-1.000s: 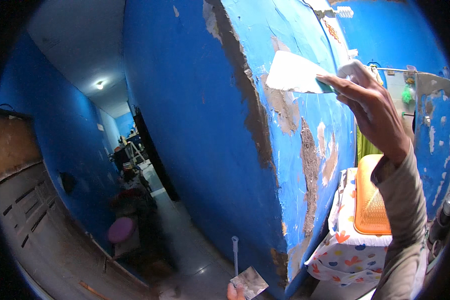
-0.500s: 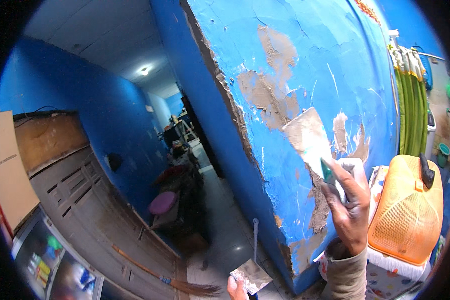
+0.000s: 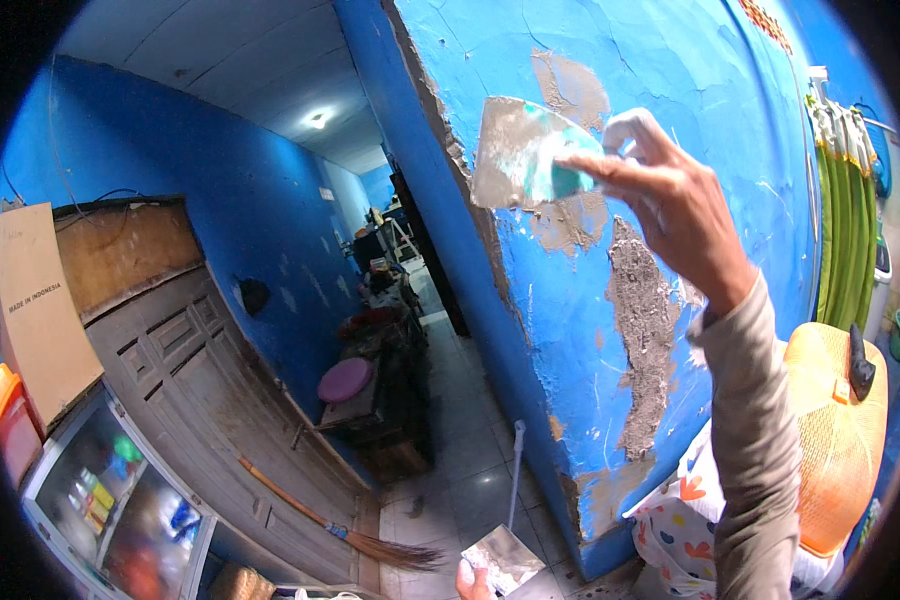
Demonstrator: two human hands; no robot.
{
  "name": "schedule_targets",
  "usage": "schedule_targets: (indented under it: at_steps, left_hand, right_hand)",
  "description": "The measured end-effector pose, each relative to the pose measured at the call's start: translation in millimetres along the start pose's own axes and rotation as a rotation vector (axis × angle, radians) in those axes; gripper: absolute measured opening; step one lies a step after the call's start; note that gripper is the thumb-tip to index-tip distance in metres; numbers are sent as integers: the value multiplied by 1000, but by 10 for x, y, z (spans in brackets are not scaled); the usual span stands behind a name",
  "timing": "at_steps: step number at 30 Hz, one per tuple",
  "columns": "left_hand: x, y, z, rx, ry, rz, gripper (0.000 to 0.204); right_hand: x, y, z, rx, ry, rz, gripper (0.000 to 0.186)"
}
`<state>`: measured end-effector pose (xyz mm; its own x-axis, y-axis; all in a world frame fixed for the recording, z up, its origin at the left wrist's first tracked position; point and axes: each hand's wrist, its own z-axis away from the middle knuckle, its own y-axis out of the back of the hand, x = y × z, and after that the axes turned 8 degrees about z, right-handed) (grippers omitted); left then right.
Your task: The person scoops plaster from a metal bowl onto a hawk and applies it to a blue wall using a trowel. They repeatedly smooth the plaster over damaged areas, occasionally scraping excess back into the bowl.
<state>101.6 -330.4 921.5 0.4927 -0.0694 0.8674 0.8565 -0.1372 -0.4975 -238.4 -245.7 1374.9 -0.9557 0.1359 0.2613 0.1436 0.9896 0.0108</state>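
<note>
My right hand (image 3: 675, 195) is closed round a putty knife (image 3: 508, 155), its wide, filler-smeared blade pointing left. The blade overlaps the chipped vertical edge of a blue wall (image 3: 700, 70); whether it touches cannot be told. Smooth grey filler patches (image 3: 570, 88) show above and below the knife. Lower down runs a long, rough bare patch (image 3: 642, 335) where the paint is gone. At the bottom, my left hand (image 3: 473, 582) grips a second flat metal blade (image 3: 503, 558) carrying whitish filler. Only its fingertips are in view, and that blade's handle is hidden.
Right of the wall corner stand an orange basket (image 3: 835, 430) and a white patterned cloth (image 3: 680, 500). A green curtain (image 3: 842, 230) hangs behind. Leftward are a wooden door (image 3: 200, 360), a broom (image 3: 390, 550), a glass-fronted cabinet (image 3: 120, 500) and a passage with a purple stool (image 3: 346, 380).
My right hand has moved up and left with the putty knife, from the middle of the wall to its edge. The rough bare patch is now uncovered. My left hand stays low.
</note>
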Motion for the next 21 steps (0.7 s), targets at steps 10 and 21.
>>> schedule_targets:
  at_steps: [10,21]
  left_hand:
    - [22,-251,69,41,-41,53,37]
    - [74,-433,-281,-173,-7,165,43]
  right_hand:
    - [957,-21,-495,-65,203,-124,42]
    - [-381,384,-110,-277,-743,-930,51]
